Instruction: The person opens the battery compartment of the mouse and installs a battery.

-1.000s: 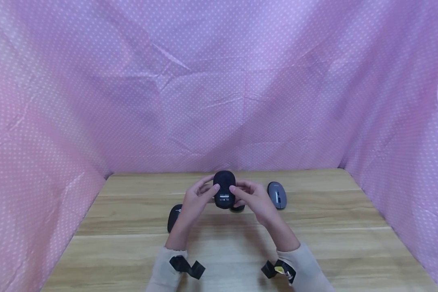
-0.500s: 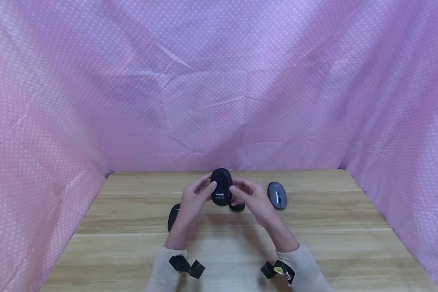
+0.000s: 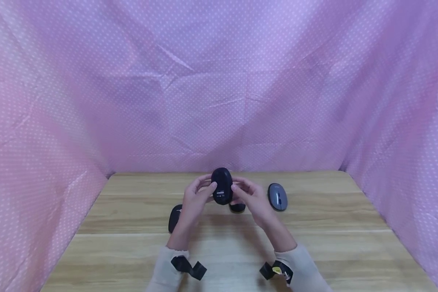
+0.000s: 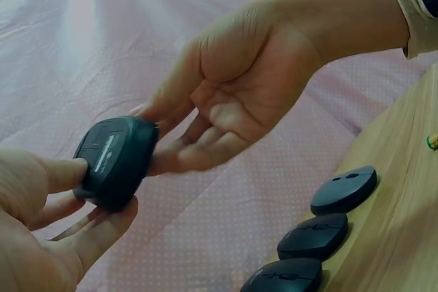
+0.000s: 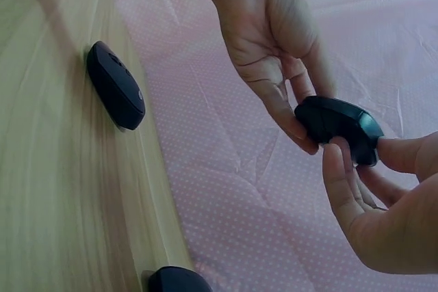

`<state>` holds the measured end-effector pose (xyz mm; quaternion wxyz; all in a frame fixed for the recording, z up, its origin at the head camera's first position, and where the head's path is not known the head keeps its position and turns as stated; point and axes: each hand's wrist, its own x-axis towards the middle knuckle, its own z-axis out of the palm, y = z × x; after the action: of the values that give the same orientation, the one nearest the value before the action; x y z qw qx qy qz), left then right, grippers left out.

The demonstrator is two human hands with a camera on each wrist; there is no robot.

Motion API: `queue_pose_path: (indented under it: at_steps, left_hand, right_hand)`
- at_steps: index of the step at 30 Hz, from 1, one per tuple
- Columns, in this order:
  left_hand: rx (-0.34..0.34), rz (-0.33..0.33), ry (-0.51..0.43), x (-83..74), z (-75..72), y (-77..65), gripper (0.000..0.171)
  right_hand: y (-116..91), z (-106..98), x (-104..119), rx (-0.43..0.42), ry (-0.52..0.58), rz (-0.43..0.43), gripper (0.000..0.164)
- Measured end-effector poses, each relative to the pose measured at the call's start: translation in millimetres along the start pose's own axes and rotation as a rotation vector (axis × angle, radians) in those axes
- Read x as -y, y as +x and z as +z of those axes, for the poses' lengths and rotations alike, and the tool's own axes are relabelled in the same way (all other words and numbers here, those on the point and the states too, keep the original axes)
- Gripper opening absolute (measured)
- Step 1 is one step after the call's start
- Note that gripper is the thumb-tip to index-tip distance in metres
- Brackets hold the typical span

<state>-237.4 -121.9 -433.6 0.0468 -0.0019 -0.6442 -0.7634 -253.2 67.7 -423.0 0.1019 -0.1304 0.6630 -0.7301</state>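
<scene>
A black computer mouse [image 3: 222,186] is held up over the table in the head view, its labelled underside facing the camera. My left hand [image 3: 197,197] grips its left side, thumb on the underside and fingers behind. On the opposite edge, my right hand [image 3: 252,199] pinches it between thumb and fingers. The left wrist view shows the white label on the held mouse [image 4: 113,162] between both hands. From the right wrist view, the fingers of both hands meet the mouse [image 5: 340,128] at its two ends.
On the wooden table [image 3: 325,243], a grey mouse [image 3: 277,196] lies to the right. A black mouse [image 3: 174,218] sits partly behind the left forearm, and another black mouse [image 3: 237,208] shows below the hands. Pink dotted cloth [image 3: 219,101] hangs around the table's back and sides.
Both hands have raised the held mouse slightly and shifted it a little left, and it now tilts somewhat more. The mice on the table stay put.
</scene>
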Motion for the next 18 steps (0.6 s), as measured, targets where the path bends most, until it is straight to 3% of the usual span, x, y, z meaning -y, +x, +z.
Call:
queue_pose_path:
  at_steps: [7,18]
  left_hand:
    - [0.105,0.015,0.103,-0.4,1.3,-4.2,0.046]
    - [0.329,-0.025,0.223,-7.1,-4.5,-9.9,0.053]
  right_hand:
    - [-1.1,1.8,-4.3,0.068,0.009,-0.028,0.05]
    - [0.1,3.8,-10.3,-0.002,-0.11,0.014,0.056]
